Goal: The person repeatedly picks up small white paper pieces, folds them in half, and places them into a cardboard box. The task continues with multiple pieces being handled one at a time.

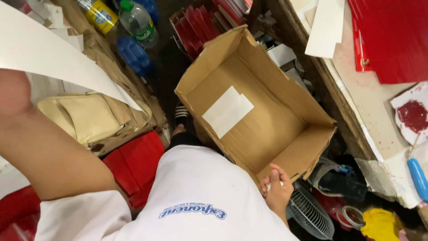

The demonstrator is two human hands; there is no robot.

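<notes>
An open brown cardboard box [209, 49] stands tilted on the floor in front of me, with a white rectangular card [227, 111] lying flat inside it. My left hand [12, 91], blurred at the far left, is raised and grips a large curved white sheet [49, 53] that sweeps over the left side. My right hand [277, 186] is low by the box's near corner, its fingers curled around a small white piece [273, 184]. My white shirt fills the bottom centre.
A beige bag [84, 116] and red sheets [133, 163] lie left. Plastic bottles [138, 22] stand at the top. On the right, a worktable [370, 102] holds red sheets [392, 35], a dish of red paste [412, 115] and a blue-handled tool [418, 178]. A fan grille [310, 214] sits below.
</notes>
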